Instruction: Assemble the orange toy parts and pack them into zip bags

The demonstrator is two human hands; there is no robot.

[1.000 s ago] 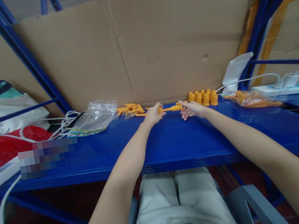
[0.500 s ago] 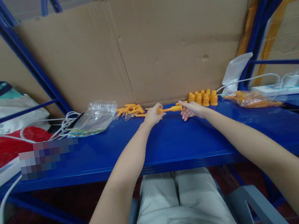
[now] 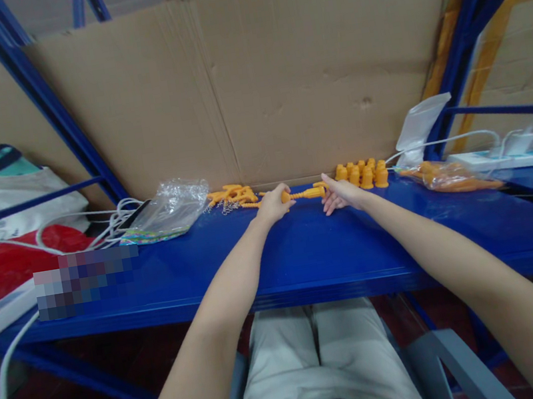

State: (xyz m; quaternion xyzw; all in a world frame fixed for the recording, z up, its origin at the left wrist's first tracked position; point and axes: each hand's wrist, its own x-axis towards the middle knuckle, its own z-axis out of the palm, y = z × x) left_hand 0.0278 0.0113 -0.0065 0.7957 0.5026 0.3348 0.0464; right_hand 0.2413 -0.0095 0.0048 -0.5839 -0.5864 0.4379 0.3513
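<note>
My left hand (image 3: 274, 203) is closed around an orange threaded plastic rod (image 3: 299, 195), which lies crosswise just above the table. The rod's thicker right end reaches my right hand (image 3: 339, 194). There the thumb is raised along the upper side and the other fingers curl below, with the end between them; how firmly they grip is hard to see. Left of my left hand lie several orange plastic parts (image 3: 233, 195) with small metal springs or chains (image 3: 230, 207). Just past my right hand stand rows of orange cup-shaped pieces (image 3: 366, 174).
A cardboard sheet (image 3: 277, 76) stands behind the blue table (image 3: 296, 255). At left are a clear plastic bag (image 3: 167, 208), white cables (image 3: 117, 216) and a red item (image 3: 17, 259). A bag of orange parts (image 3: 445, 176) and a white power strip (image 3: 508, 161) are at right.
My right thumb has lifted slightly and moved a little right, off the rod's end. My left hand and the rod have hardly moved.
</note>
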